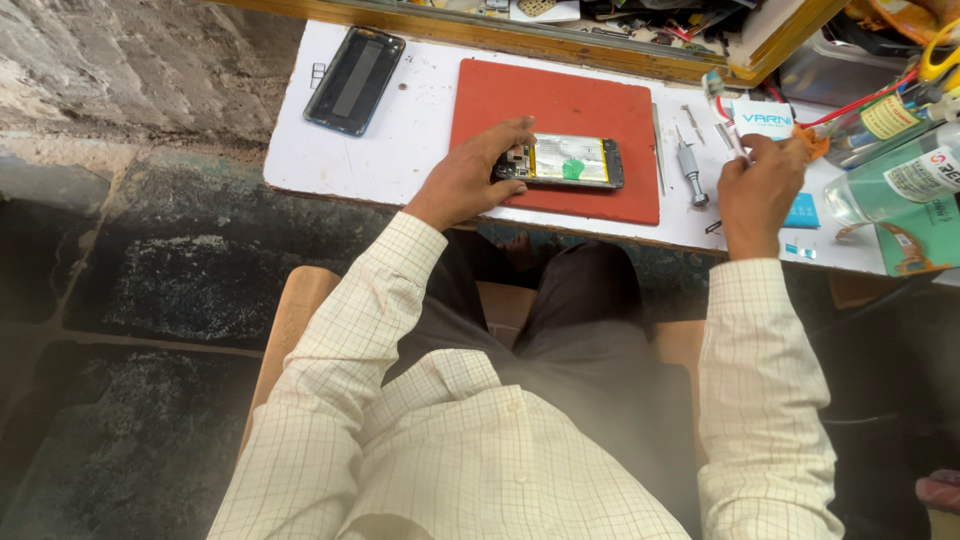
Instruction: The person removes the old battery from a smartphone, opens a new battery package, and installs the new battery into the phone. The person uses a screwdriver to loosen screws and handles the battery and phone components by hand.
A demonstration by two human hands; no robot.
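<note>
The left hand [470, 180] rests on the red work mat [500, 100] with its fingers curled over the left end of an opened smartphone [565, 162], pinning it down in a loose grasp from the top and the near edge. The phone lies flat on the near half of the mat, long side running left to right, its back off so that the battery with a yellowish rim and a small green patch shows. The mat sits on a white tabletop [400, 130], well in from the near edge.

The right hand [757, 185] is raised just right of the mat, over the near right part of the table, its fingers pinched around a thin light-coloured tool [728, 128] that points up and away; what kind of tool it is cannot be told. Between the mat and this hand lie a small screwdriver [691, 168] with a metal grip and a long slim metal strip [657, 150] along the mat's right edge.

At the far left of the table lies 1 detached phone back cover [354, 80], dark and glossy, tilted a little. At the far right stand 2 clear plastic bottles [890, 175] lying on their sides beside a small white box [765, 118] and red wires [860, 105]
</note>
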